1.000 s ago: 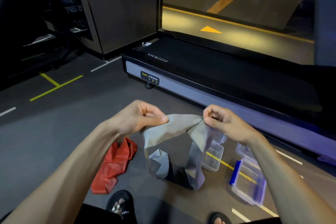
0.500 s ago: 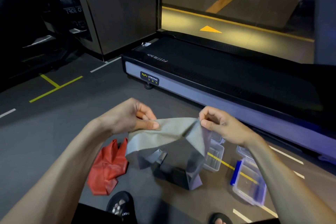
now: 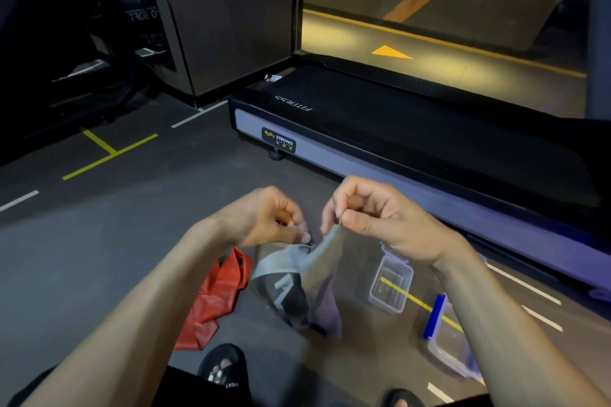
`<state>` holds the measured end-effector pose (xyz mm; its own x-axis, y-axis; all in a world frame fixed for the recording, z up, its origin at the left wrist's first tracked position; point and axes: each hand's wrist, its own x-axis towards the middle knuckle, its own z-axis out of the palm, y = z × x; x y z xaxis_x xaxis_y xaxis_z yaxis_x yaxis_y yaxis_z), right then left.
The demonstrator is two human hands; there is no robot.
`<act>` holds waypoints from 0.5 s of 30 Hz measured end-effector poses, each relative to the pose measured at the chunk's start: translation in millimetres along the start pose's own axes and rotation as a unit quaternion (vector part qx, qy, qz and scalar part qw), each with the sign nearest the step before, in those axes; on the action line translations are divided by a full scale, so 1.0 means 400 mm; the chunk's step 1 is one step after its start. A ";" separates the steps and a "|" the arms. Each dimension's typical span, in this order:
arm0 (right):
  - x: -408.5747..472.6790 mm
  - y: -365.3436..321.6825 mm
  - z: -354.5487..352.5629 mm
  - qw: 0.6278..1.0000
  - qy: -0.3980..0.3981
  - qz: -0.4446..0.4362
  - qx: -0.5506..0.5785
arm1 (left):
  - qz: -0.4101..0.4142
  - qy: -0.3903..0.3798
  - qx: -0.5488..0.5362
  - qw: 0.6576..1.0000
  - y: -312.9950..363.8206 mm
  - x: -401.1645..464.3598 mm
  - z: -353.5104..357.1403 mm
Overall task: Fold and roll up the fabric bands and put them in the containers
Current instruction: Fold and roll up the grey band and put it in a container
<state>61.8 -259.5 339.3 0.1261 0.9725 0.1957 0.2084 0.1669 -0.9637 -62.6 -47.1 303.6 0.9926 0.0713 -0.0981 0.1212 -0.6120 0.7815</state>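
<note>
Fingers of both hands pinch grey band (image 3: 297, 261) over dark gym floor (image 3: 99, 241) — treadmill (image 3: 396, 129) beyond.

A grey fabric band (image 3: 291, 261), its lower folds tinted what may be purple in the dim light, hangs above a dark grey floor (image 3: 99, 241) striped with white and yellow lines. A red band (image 3: 215, 297) lies beside it, near two clear containers (image 3: 391, 287), one with a blue clip (image 3: 433, 315). Behind stands a black treadmill (image 3: 396, 129) with a silver-grey side rail and a yellow-and-white logo.
</note>
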 end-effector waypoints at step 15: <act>0.030 0.092 0.026 0.993 0.024 0.039 -0.107 | 0.093 -0.014 -0.116 0.989 0.026 -0.014 -0.002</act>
<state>60.8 -240.0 304.2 0.1947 0.9713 0.1363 0.3978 0.0488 -0.9162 -67.1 -53.2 312.6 0.9977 -0.0495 0.0463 -0.0627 -0.4154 0.9075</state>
